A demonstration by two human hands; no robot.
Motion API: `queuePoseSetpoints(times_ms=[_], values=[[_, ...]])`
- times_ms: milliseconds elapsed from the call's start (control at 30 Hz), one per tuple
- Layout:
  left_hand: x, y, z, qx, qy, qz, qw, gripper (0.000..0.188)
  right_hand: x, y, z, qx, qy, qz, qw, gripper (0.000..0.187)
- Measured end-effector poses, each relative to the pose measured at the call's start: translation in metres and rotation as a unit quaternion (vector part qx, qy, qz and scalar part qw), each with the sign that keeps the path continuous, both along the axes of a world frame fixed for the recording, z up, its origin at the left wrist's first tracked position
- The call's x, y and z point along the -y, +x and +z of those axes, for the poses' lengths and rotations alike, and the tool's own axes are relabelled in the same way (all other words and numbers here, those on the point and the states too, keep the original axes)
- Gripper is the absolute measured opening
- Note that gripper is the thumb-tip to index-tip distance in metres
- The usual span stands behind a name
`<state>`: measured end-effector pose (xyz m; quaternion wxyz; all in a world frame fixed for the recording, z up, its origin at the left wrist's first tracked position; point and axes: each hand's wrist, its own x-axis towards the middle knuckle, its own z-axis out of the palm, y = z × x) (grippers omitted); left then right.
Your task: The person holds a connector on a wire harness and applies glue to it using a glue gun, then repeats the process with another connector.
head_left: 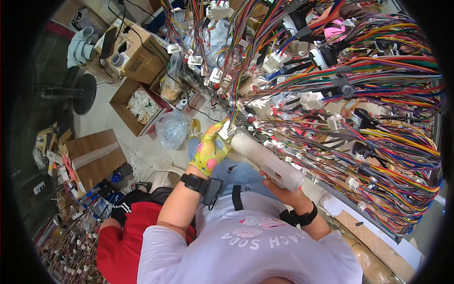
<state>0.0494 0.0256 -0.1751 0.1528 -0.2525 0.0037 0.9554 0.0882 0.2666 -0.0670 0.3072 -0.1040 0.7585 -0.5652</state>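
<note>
Head view: left hand (211, 150), in a patterned glove, pinches a white connector (226, 130) at the wire harness (331, 94). Right hand (279, 187) is clamped around a white tool (267, 161), its tip beside the connector. Wires crowd the right; floor (106, 116) left holds cardboard boxes (142, 57).

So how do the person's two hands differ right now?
The left hand wears a yellow patterned glove and pinches a small white connector at the wire harness; the right hand is bare and grips a white gun-shaped tool. The left is raised against the wires, the right sits lower, nearer the body. Both wear a black wrist strap.
</note>
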Motion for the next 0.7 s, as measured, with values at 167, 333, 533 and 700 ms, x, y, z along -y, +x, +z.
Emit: queuePoseSetpoints(times_ms=[167,333,533,700], values=[[0.001,0.001,-0.01,0.006,-0.011,0.009,1.0,0.028,0.001,-0.001,-0.001,-0.001,0.005,0.006,1.0,0.045],[0.0,0.002,-0.013,0.009,-0.012,0.01,1.0,0.029,0.003,-0.002,0.001,0.002,-0.021,-0.024,0.999,0.044],[0.0,0.004,-0.014,-0.002,-0.019,0.01,1.0,0.032,0.001,-0.003,0.002,-0.024,-0.003,-0.003,1.0,0.042],[0.001,0.003,-0.014,0.019,-0.003,0.002,1.0,0.035,-0.002,-0.001,-0.001,-0.006,-0.002,-0.014,1.0,0.044]])
